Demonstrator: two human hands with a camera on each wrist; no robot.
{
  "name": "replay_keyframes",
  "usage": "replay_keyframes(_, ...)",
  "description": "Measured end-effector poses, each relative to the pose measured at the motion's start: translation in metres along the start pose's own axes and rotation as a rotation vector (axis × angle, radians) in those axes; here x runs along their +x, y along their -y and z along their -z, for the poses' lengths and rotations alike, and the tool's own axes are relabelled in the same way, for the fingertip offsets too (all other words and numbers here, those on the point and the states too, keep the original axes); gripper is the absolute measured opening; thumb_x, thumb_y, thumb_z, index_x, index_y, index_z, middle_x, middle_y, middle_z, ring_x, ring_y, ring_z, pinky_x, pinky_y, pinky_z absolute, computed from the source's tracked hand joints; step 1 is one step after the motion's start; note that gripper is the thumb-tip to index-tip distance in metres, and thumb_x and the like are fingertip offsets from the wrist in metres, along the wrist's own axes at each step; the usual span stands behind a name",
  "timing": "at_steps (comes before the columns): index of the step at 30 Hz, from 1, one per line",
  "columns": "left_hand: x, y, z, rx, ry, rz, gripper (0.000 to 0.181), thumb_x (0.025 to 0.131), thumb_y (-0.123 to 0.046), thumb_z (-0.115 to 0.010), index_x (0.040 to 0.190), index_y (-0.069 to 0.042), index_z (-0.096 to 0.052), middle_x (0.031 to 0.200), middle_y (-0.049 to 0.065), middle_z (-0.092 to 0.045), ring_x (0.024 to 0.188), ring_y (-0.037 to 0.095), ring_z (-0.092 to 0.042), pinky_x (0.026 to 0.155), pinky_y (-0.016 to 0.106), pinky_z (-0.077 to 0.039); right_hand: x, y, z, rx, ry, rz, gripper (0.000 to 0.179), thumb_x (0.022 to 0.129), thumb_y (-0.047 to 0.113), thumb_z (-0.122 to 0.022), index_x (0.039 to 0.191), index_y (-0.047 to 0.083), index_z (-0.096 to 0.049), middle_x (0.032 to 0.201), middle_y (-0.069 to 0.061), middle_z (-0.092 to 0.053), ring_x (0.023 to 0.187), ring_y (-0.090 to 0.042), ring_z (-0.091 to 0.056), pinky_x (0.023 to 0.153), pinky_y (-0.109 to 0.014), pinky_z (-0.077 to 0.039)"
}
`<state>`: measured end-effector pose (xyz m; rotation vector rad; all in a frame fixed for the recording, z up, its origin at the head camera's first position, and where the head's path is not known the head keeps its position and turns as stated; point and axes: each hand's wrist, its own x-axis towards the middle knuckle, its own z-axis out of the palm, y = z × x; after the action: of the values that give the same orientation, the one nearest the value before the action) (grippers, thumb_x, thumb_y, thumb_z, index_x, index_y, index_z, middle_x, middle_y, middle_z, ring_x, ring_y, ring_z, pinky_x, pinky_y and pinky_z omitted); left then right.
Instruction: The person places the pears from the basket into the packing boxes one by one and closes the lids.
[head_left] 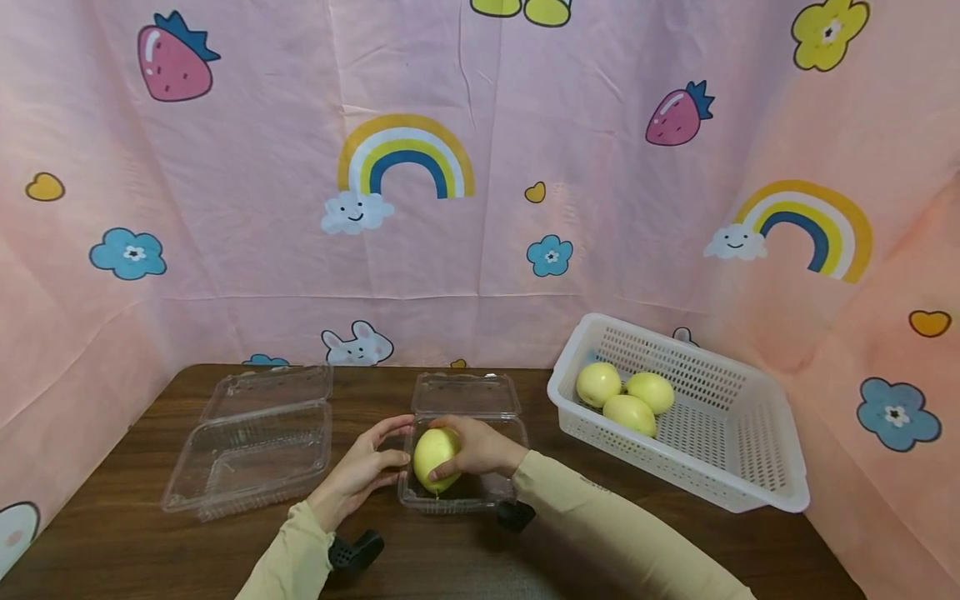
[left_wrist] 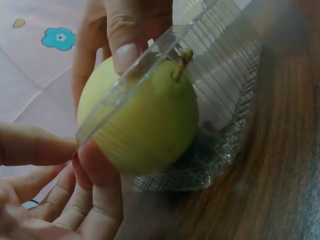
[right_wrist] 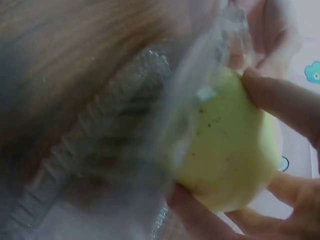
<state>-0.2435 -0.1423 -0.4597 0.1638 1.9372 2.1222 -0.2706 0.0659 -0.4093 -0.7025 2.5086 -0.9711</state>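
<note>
My right hand [head_left: 482,446] grips a yellow-green pear [head_left: 433,460] at the left side of a clear plastic clamshell box [head_left: 491,505], low within its walls. The pear's stem [left_wrist: 183,64] shows in the left wrist view, and small dark specks dot its skin in the right wrist view. At the box's left edge my left hand [head_left: 358,473] pinches the rim between thumb and fingers. The box's lid [head_left: 467,394] is folded back behind it. The fingers of my right hand [right_wrist: 285,102] spread around the pear.
On the left stands a second clear clamshell box [head_left: 183,471], its lid folded back. A white perforated basket [head_left: 750,492] sits at the right with three pears [head_left: 630,414] in its left end. All rest on a dark wooden table [head_left: 420,558] before a printed pink cloth [head_left: 480,275].
</note>
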Motion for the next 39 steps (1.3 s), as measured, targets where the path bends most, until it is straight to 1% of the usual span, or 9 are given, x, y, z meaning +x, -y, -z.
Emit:
replay_keyframes(2, 0.000, 0.001, 0.000, -0.008, 0.000, 0.003, 0.059, 0.092, 0.004, -0.054, 0.147, 0.000, -0.033, 0.141, 0.023, -0.031, 0.087, 0.019, -0.052, 0.072, 0.034, -0.050, 0.000, 0.000, -0.003, -0.034, -0.020, 0.018, 0.072, 0.074, 0.019, -0.086, 0.137, 0.008, -0.052, 0.119, -0.008, -0.057, 0.101, -0.022, -0.054, 0.077, -0.033, -0.048)
replay_keyframes(5, 0.000, 0.001, 0.001, -0.021, -0.007, 0.014, 0.058, 0.093, 0.004, -0.053, 0.147, -0.002, -0.033, 0.135, 0.022, -0.035, 0.088, 0.019, -0.052, 0.073, 0.033, -0.050, -0.001, 0.000, -0.005, -0.059, -0.040, 0.012, 0.073, 0.074, 0.023, -0.086, 0.137, 0.010, -0.052, 0.120, -0.009, -0.054, 0.100, -0.022, -0.052, 0.075, -0.033, -0.048)
replay_keyframes(7, 0.000, 0.001, 0.001, -0.031, -0.011, 0.026, 0.058, 0.093, 0.003, -0.053, 0.147, -0.003, -0.033, 0.130, 0.021, -0.038, 0.088, 0.020, -0.052, 0.073, 0.033, -0.050, -0.002, 0.000, -0.006, -0.059, -0.046, -0.001, 0.074, 0.074, 0.024, -0.086, 0.138, 0.011, -0.051, 0.121, -0.010, -0.051, 0.100, -0.022, -0.050, 0.074, -0.033, -0.048)
replay_keyframes(11, 0.001, 0.001, 0.001, -0.029, -0.002, 0.029, 0.058, 0.094, 0.002, -0.054, 0.148, -0.004, -0.032, 0.124, 0.019, -0.041, 0.091, 0.021, -0.053, 0.074, 0.034, -0.050, -0.004, -0.001, -0.007, -0.031, -0.045, -0.009, 0.077, 0.074, 0.023, -0.085, 0.140, 0.011, -0.049, 0.124, -0.012, -0.049, 0.100, -0.023, -0.050, 0.074, -0.035, -0.048)
replay_keyframes(16, 0.002, 0.003, 0.001, -0.022, 0.010, 0.020, 0.059, 0.095, 0.000, -0.054, 0.149, -0.003, -0.030, 0.125, 0.019, -0.041, 0.091, 0.021, -0.052, 0.074, 0.034, -0.050, -0.006, 0.000, -0.006, -0.032, -0.062, 0.002, 0.078, 0.073, 0.021, -0.085, 0.141, 0.010, -0.048, 0.124, -0.011, -0.052, 0.102, -0.025, -0.052, 0.076, -0.037, -0.048)
replay_keyframes(21, 0.002, 0.003, 0.001, -0.012, 0.002, 0.012, 0.059, 0.095, 0.000, -0.054, 0.148, -0.003, -0.030, 0.123, 0.018, -0.042, 0.090, 0.021, -0.053, 0.074, 0.035, -0.050, -0.007, -0.001, -0.008, -0.040, -0.112, 0.012, 0.077, 0.071, 0.019, -0.087, 0.139, 0.009, -0.051, 0.121, -0.010, -0.057, 0.104, -0.026, -0.054, 0.079, -0.038, -0.047)
replay_keyframes(26, 0.003, 0.003, 0.002, -0.011, -0.015, 0.020, 0.057, 0.094, 0.002, -0.053, 0.147, -0.004, -0.033, 0.121, 0.018, -0.043, 0.089, 0.020, -0.054, 0.074, 0.035, -0.050, -0.008, -0.002, -0.011, -0.050, -0.136, 0.008, 0.077, 0.070, 0.020, -0.087, 0.138, 0.010, -0.053, 0.125, -0.012, -0.053, 0.104, -0.026, -0.053, 0.080, -0.038, -0.048)
replay_keyframes(33, 0.004, 0.003, 0.002, -0.007, -0.012, 0.025, 0.058, 0.094, 0.002, -0.053, 0.147, -0.004, -0.033, 0.120, 0.017, -0.044, 0.089, 0.020, -0.054, 0.075, 0.035, -0.051, -0.011, -0.001, -0.012, -0.144, -0.150, 0.033, 0.082, 0.070, 0.027, -0.087, 0.141, 0.012, -0.050, 0.128, -0.012, -0.050, 0.102, -0.025, -0.055, 0.078, -0.038, -0.049)
replay_keyframes(39, 0.002, 0.001, 0.001, -0.007, -0.001, 0.018, 0.059, 0.095, 0.001, -0.054, 0.148, -0.002, -0.030, 0.121, 0.017, -0.044, 0.088, 0.020, -0.054, 0.073, 0.034, -0.051, -0.016, 0.004, -0.009, -0.176, -0.182, 0.073, 0.085, 0.071, 0.026, -0.087, 0.144, 0.012, -0.045, 0.139, -0.013, -0.042, 0.105, -0.030, -0.057, 0.078, -0.046, -0.050)
